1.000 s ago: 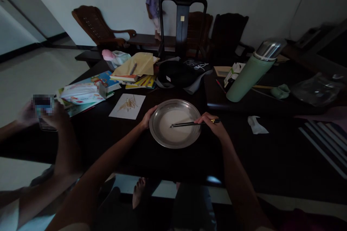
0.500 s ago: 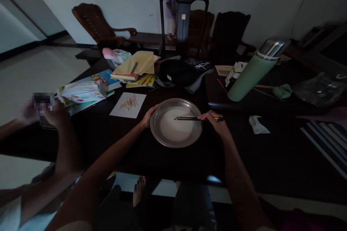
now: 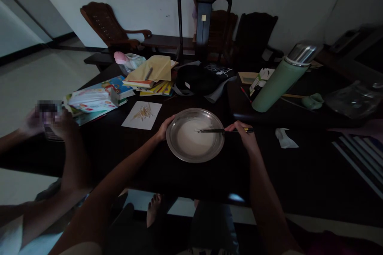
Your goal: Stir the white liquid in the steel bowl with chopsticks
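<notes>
A round metal plate [image 3: 176, 153] with a pale layer in it lies on the dark table in front of me. My left hand [image 3: 165, 127] grips the plate's left rim, fingers curled over the edge. My right hand [image 3: 243, 132] is closed on a pair of dark chopsticks [image 3: 214, 130], at the plate's right rim. The chopsticks lie almost level, and their tips reach over the middle of the plate.
A white paper with toothpicks [image 3: 142, 114] lies left of the plate. Books and folders [image 3: 148, 77], a green thermos [image 3: 277, 83] and a crumpled tissue [image 3: 285, 138] stand around. Another person's hands [image 3: 58, 125] hold a phone at the left. A person stands behind the black chair [image 3: 204, 20].
My right hand has drawn the chopsticks to the right across the plate, and their tips have moved from left of centre to the middle. My left hand has stayed on the rim.
</notes>
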`<move>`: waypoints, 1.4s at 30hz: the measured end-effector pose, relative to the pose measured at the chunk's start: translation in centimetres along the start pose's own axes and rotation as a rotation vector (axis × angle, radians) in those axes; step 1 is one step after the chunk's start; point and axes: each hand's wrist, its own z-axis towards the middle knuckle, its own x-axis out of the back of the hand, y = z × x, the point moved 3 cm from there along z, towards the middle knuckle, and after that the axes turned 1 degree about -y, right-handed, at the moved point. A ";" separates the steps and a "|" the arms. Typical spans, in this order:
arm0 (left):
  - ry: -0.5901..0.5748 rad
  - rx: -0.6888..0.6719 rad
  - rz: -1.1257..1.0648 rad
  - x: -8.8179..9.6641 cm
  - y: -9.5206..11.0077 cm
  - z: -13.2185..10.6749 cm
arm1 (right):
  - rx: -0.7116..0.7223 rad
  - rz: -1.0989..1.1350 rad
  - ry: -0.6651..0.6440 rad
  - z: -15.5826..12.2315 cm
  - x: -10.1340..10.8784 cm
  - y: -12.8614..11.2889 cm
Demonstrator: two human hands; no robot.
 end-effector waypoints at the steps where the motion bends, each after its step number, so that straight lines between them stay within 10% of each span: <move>1: 0.000 0.000 0.001 0.0 0.0 0.0 | -0.007 0.019 0.000 0.0 0.1 0.0; 7: 0.020 0.030 0.038 0.1 0.0 0.1 | -0.024 -0.009 -0.198 -0.2 -1.4 -0.3; 13: 0.038 0.018 0.027 0.0 -0.1 0.0 | -0.007 0.023 0.003 0.0 0.4 0.3; 19: 0.006 -0.014 0.055 -0.1 0.1 0.0 | 0.006 -0.037 -0.215 -0.3 -1.4 -0.2; 25: -0.038 -0.010 0.037 -0.2 0.1 0.0 | -0.015 -0.012 0.004 0.0 0.1 -0.1; 31: 0.030 -0.001 0.032 0.4 -0.2 0.4 | 0.010 -0.070 -0.196 -0.2 -1.4 -0.6; 37: -0.003 -0.014 0.038 0.2 -0.2 0.3 | 0.012 -0.031 0.015 0.0 0.1 0.0; 42: 0.000 -0.024 0.063 0.1 0.0 0.2 | -0.005 -0.015 -0.134 -0.2 -1.1 -0.3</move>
